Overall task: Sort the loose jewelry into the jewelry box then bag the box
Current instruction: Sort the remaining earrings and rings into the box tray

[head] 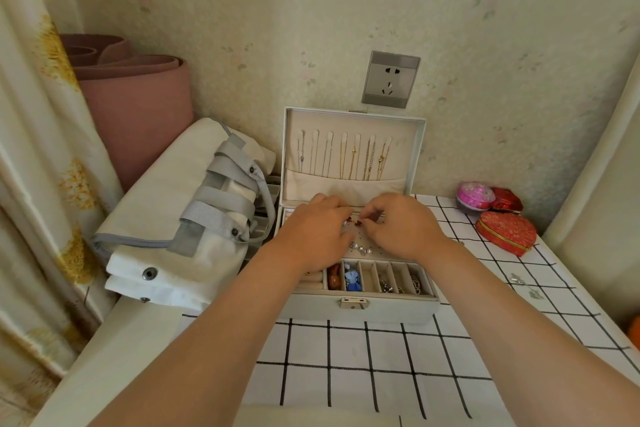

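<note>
1. I am in a home, most likely a bedroom corner.
2. The wall is papered in cream wallpaper with faint leaf sprigs [485, 28], and a grey five-hole wall socket [390, 79] is set in it.
3. A cream curtain printed with yellow flowers [52, 149] hangs at my left, beside a rolled dusty-pink foam mat [138, 104].
4. Personal things sit on a white cloth with a black grid [346, 357]: an open pale grey jewellery box [388, 310], a red brocade heart-shaped box [507, 230] and a white canvas bag with grey straps [166, 204].

The table [138, 350] (checked cloth [363, 354]) bears a jewelry box [381, 310], white bag [166, 211] and heart-shaped box [506, 231].
</note>
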Demonstrator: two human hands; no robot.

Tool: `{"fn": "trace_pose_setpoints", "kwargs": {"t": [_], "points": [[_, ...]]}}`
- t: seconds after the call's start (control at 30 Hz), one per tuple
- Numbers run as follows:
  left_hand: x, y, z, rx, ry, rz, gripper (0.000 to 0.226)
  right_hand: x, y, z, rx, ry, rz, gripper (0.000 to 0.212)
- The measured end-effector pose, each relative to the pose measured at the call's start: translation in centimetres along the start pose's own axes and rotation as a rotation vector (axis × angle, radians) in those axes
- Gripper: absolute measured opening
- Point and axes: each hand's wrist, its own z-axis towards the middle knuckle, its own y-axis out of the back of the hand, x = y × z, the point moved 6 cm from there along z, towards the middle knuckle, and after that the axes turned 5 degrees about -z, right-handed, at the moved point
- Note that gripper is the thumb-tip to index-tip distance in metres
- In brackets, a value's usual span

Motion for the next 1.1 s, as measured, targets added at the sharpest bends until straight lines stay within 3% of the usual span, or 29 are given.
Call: {"fn": "trace_pose_setpoints", "kwargs": {"t": [0.3, 0.57, 0.87, 1.1], "points": [[0.1, -0.8, 0.7, 0.064, 0.028, 0.031, 0.038, 0.4, 0.1, 0.4, 0.01, 0.013, -0.065, 0.01], [-1.6, 0.1, 1.4, 0.016, 0.058, -0.02, 0.044, -0.8, 1.8, -0.2, -0.009, -0.016, 0.116, 0.015], [-8.5, -0.5, 3.0, -0.074, -0.026, -0.09, 0.035, -8.9, 5.2, -5.3, 0.006, -0.143, 0.082, 0.016], [-14.9, -5.0, 4.3, 0.074, -0.109, -0.085, 0.025, -15.3, 5.1, -10.1, 0.173, -0.231, 0.097, 0.013]]}}
